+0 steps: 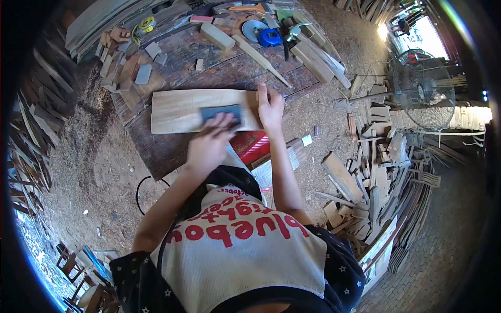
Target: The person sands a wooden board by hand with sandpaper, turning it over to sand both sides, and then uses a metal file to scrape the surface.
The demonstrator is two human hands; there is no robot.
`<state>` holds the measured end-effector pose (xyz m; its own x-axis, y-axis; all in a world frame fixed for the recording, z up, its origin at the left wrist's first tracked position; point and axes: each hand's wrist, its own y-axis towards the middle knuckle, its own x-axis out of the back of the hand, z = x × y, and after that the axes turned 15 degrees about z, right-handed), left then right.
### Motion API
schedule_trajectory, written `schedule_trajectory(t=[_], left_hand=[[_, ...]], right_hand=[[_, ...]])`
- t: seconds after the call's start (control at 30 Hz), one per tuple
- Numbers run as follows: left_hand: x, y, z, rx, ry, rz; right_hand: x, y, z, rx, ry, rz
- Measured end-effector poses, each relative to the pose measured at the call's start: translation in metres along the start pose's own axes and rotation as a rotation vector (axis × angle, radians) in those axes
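A pale, flat wooden board point(177, 110) lies across the near part of the dark wooden workbench point(156, 151). My left hand point(211, 143), smeared by motion, presses a dark grey abrasive sheet or pad point(214, 112) onto the board's face, right of its middle. My fingers lie over the pad's near edge. At the board's right end, my right hand point(270, 108) grips it, with the fingertips pointing away from me. The underside of that grip is hidden.
Farther back on the bench are a blue tape measure point(270, 37), a grey disc point(252, 30), wooden blocks point(217, 36), a tapered stick point(261, 60) and yellow tape point(146, 25). Below the board is a red object point(250, 146). Wood scraps point(376, 182) and a fan point(425, 91) stand right.
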<state>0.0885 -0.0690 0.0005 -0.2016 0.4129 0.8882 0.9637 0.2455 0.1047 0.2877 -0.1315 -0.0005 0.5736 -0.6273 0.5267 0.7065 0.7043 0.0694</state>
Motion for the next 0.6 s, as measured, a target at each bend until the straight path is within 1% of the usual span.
schedule_trajectory(t=[0.07, 0.13, 0.17, 0.23, 0.27, 0.3, 0.33, 0.37, 0.4, 0.43, 0.47, 0.53, 0.57, 0.6], left_hand=[[0.029, -0.032, 0.025, 0.157, 0.096, -0.011], [0.039, -0.045, 0.062, 0.426, 0.129, -0.201], [0.037, -0.039, 0.067, 0.426, 0.125, -0.202], [0.046, -0.015, 0.068, 0.347, 0.298, -0.356], [0.041, 0.002, 0.049, 0.591, 0.009, -0.006], [0.019, 0.015, 0.044, 0.448, 0.06, -0.065], [0.022, 0.035, 0.017, 0.506, 0.041, 0.183], [0.002, 0.04, 0.005, 0.14, 0.138, -0.239], [-0.014, 0.039, -0.004, 0.047, 0.067, -0.082], [-0.014, 0.03, -0.008, 0.018, 0.009, -0.066], [-0.011, 0.02, -0.01, -0.008, -0.048, -0.048], [0.014, -0.012, 0.009, 0.044, 0.08, -0.031], [0.03, -0.026, 0.018, 0.216, 0.013, 0.063], [0.033, -0.035, 0.037, 0.327, -0.015, -0.025]], right_hand=[[0.0, 0.001, -0.001, 0.006, -0.003, 0.006], [0.001, 0.002, 0.004, -0.003, -0.027, 0.01], [-0.001, 0.001, 0.004, -0.011, -0.025, 0.013], [-0.001, 0.001, 0.005, -0.016, -0.025, 0.019], [-0.001, 0.001, 0.006, -0.008, -0.046, 0.006], [-0.001, 0.001, 0.007, -0.001, -0.066, -0.009], [-0.002, 0.002, 0.006, -0.002, -0.066, -0.008], [-0.001, 0.003, 0.003, -0.019, -0.065, -0.006], [0.0, 0.003, 0.002, -0.036, -0.066, -0.004], [0.003, 0.003, 0.004, -0.036, -0.066, -0.001], [0.004, 0.002, 0.005, -0.036, -0.056, 0.012], [0.004, 0.001, 0.003, -0.05, -0.033, 0.03], [0.003, 0.004, -0.001, -0.027, -0.065, 0.005], [0.001, 0.004, -0.005, -0.007, -0.093, -0.018]])
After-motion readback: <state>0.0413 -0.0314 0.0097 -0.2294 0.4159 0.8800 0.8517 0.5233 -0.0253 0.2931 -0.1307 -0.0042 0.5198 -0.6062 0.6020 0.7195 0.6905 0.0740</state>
